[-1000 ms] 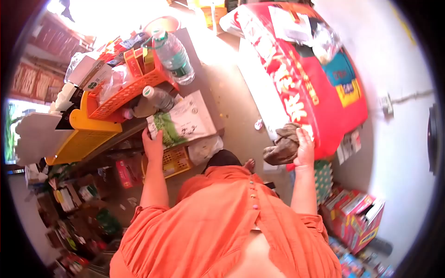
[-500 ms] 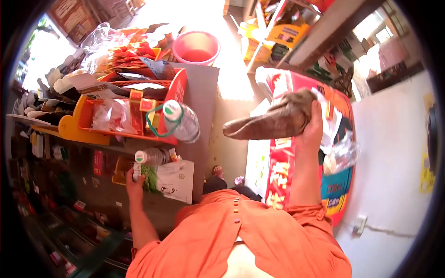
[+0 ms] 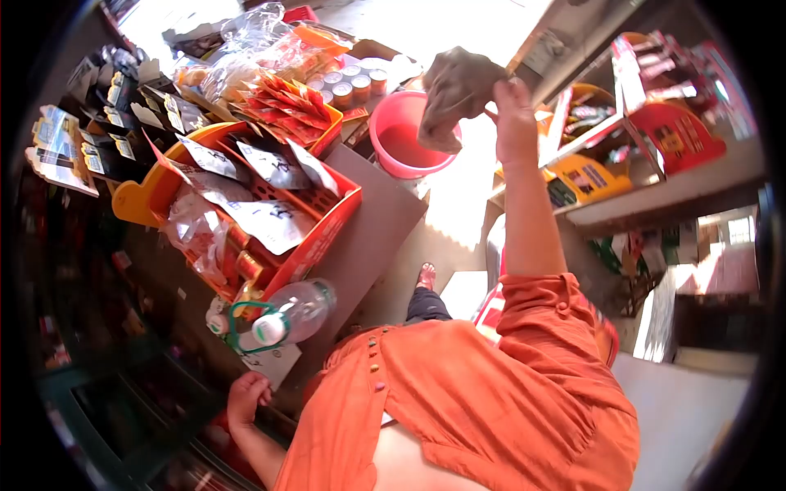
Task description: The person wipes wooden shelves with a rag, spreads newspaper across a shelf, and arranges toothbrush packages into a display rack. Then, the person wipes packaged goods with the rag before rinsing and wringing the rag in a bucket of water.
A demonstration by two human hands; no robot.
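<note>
My right hand (image 3: 516, 123) is raised and closed on a bunched grey-brown cloth (image 3: 460, 88). The cloth hangs in front of the rim of a pink bucket (image 3: 391, 154). Low at the left, my left hand (image 3: 250, 398) has loosely curled fingers, with nothing visible in them. Just above it, a white printed packet (image 3: 277, 365) lies on the counter (image 3: 372, 204). A large clear plastic bottle (image 3: 309, 309) with a green carry handle stands close by, beside an orange-red crate (image 3: 336, 214) of packets.
Behind the crate are red packets (image 3: 282, 106), clear plastic bags (image 3: 246, 57) and several cans (image 3: 352, 82). Black packs (image 3: 115, 102) stand at the far left. Shelves with goods (image 3: 671, 143) line the right, above a strip of floor (image 3: 417, 237).
My right hand has carried the cloth forward and up, from over the red packaging to the bucket. My left hand has come away from the white packet. The view has turned.
</note>
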